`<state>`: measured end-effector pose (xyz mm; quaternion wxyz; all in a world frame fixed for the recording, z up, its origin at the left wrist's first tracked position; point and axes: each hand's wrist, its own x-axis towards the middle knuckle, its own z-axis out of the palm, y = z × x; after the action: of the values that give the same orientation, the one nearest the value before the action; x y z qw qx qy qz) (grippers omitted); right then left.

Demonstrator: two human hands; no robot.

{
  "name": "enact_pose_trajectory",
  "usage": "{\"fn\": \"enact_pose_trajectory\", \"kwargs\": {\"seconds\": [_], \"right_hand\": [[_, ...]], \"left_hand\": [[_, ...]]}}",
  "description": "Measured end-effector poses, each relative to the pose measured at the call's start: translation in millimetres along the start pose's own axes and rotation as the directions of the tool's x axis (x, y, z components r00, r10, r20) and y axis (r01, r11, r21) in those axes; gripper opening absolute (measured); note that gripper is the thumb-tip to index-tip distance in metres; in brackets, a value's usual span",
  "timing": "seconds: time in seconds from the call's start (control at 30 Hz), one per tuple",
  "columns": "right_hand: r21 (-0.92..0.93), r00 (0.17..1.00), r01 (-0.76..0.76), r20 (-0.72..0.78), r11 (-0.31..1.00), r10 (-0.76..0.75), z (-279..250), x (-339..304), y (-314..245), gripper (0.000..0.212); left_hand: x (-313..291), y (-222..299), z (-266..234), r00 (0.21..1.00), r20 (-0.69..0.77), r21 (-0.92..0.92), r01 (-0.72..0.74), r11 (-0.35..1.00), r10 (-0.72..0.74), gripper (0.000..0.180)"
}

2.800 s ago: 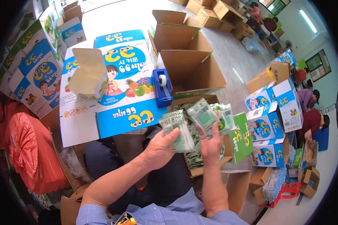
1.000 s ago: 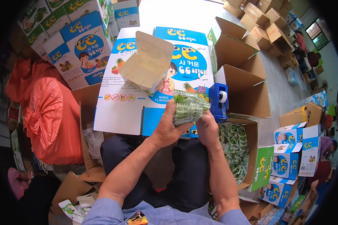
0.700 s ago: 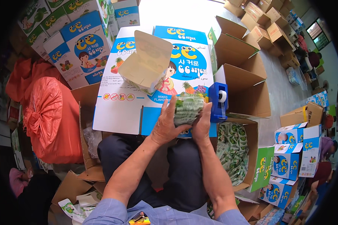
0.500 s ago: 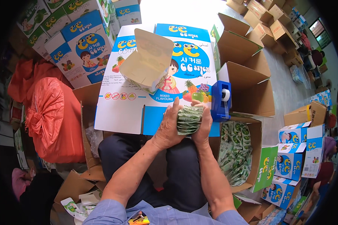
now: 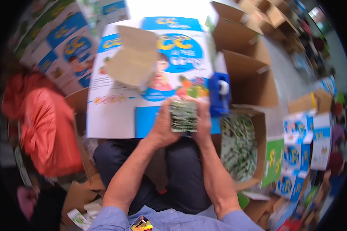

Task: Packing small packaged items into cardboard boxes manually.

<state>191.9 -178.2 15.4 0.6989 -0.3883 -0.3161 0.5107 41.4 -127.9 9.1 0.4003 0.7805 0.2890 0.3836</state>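
Pretty chunky stack of green-and-white sachets, layered edges kinda wavy and a bit blurred; it's gripped between the left hand and right hand, held over the blue-and-white carton's near edge.

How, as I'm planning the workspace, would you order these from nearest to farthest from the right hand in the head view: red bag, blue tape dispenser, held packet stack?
From the right hand:
1. Packet stack: held against it, on its left.
2. Blue tape dispenser: to its right, slightly forward.
3. Red bag: far left.
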Motion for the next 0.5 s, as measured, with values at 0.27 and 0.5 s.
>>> {"fn": "enact_pose_trajectory", "kwargs": {"seconds": [0.27,0.5], "right_hand": [[-0.054,0.996,-0.005,0.088,0.999,0.01,12.8,7.8,-3.6,0.066],[-0.832,0.941,0.326,0.238,0.45,-0.241,-32.9,-88.2,-126.5,0.04]], "left_hand": [[-10.4,3.4,-6.5,0.953,0.115,-0.278,0.302,0.912,-0.281,0.082],[0.1,20.9,-32.9,0.876,0.124,-0.338,0.479,0.81,-0.466,0.059]]}}
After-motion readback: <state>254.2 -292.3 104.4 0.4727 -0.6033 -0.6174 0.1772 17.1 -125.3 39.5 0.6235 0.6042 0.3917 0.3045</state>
